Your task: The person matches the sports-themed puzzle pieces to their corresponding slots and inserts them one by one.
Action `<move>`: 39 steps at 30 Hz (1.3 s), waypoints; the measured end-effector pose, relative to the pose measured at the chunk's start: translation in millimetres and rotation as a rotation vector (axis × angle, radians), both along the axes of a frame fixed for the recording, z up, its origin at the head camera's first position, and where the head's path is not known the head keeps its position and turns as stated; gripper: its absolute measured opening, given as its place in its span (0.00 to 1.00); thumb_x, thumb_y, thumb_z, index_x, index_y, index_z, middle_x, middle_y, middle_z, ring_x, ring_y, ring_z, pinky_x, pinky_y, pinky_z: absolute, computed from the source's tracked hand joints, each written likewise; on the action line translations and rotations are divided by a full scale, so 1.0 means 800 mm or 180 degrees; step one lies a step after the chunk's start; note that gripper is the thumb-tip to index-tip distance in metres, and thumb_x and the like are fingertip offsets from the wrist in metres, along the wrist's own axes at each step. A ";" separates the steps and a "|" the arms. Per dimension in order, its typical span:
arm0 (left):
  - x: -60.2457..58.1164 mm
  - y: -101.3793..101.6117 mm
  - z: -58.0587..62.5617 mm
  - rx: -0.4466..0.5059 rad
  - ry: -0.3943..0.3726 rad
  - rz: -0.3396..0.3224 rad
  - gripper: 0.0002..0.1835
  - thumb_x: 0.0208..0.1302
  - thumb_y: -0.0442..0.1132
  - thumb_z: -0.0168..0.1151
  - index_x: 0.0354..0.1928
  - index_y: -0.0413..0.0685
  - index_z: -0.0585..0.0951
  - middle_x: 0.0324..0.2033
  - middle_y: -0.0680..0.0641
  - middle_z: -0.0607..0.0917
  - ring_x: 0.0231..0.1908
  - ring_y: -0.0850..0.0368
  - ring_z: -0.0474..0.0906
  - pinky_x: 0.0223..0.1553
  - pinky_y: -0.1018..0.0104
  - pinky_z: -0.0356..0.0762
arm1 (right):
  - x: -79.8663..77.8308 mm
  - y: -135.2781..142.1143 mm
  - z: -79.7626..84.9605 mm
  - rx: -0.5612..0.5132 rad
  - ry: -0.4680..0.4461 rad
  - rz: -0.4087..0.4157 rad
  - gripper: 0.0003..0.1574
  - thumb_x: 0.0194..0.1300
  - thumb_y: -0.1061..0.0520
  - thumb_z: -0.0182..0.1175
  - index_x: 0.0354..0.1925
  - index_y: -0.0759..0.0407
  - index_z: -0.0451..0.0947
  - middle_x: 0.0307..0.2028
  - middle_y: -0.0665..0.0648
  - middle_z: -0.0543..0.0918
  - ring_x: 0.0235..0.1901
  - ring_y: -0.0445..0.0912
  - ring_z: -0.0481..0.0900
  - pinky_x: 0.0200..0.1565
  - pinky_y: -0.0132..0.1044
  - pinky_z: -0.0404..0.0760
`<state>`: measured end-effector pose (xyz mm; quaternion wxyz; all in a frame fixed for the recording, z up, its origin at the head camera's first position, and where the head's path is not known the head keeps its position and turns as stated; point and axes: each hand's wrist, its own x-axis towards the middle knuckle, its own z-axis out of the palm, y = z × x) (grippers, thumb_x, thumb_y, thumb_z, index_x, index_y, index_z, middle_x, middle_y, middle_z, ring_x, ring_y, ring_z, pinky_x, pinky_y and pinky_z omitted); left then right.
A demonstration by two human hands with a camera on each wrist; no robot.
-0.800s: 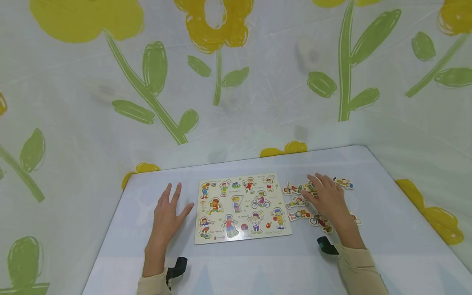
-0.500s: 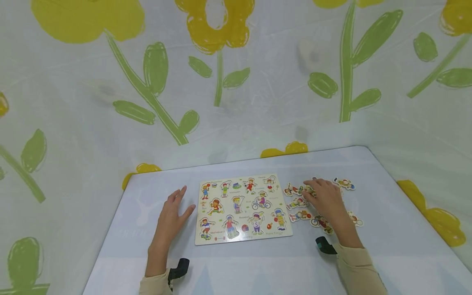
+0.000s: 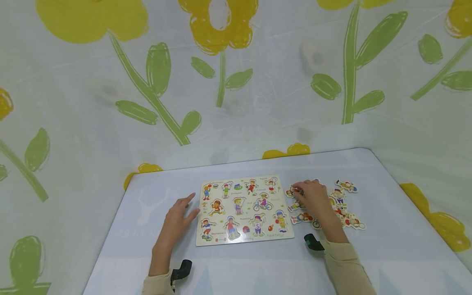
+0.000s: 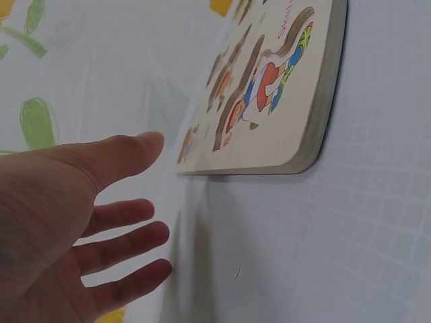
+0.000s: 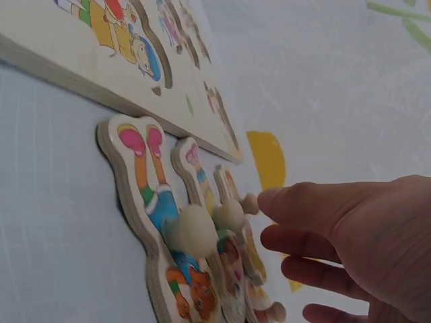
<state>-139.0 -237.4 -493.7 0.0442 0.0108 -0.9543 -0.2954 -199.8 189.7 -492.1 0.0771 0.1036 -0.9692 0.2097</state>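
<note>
Nearest, we have the bare left hand (image 3: 176, 219), fingers spread, just beside the left edge of the cream rectangular wooden puzzle board (image 3: 228, 207). Bare right hand (image 3: 313, 199) is over the painted figure-shaped wooden pieces (image 3: 338, 197), right of the board. Only the right wrist view gives us their pale round knobs (image 5: 195, 231) and thick edges; thumb tip's at the far knob, we can't tell if pinching. Far: white flower-print cloth (image 3: 273, 110).
</note>
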 end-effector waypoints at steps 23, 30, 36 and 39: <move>-0.001 0.008 -0.008 -0.0150 0.0153 -0.0298 0.11 0.58 0.37 0.70 0.44 0.50 0.88 0.48 0.48 0.87 0.47 0.49 0.80 0.48 0.51 0.77 | -0.010 -0.008 -0.009 0.0040 0.0081 0.0062 0.12 0.63 0.58 0.66 0.46 0.54 0.86 0.41 0.58 0.85 0.43 0.57 0.78 0.47 0.56 0.72; -0.002 0.008 -0.006 -0.0116 0.0089 -0.0298 0.09 0.58 0.36 0.70 0.42 0.49 0.88 0.48 0.48 0.86 0.48 0.49 0.80 0.48 0.52 0.77 | -0.011 -0.009 -0.011 0.0057 0.0041 0.0034 0.13 0.64 0.58 0.66 0.47 0.55 0.85 0.41 0.58 0.85 0.44 0.56 0.78 0.48 0.55 0.72; -0.002 0.008 -0.007 -0.0099 0.0054 -0.0277 0.09 0.58 0.36 0.70 0.42 0.49 0.88 0.48 0.49 0.86 0.46 0.51 0.79 0.45 0.57 0.75 | -0.011 -0.009 -0.011 0.0039 0.0037 0.0020 0.13 0.64 0.58 0.66 0.47 0.56 0.85 0.41 0.58 0.85 0.43 0.55 0.77 0.48 0.54 0.73; -0.002 0.007 -0.007 -0.0097 0.0061 -0.0265 0.09 0.58 0.36 0.70 0.42 0.49 0.88 0.48 0.49 0.86 0.46 0.51 0.79 0.45 0.57 0.74 | -0.010 -0.010 -0.010 0.0035 0.0050 0.0039 0.12 0.64 0.58 0.65 0.47 0.56 0.85 0.41 0.58 0.85 0.43 0.55 0.77 0.47 0.54 0.73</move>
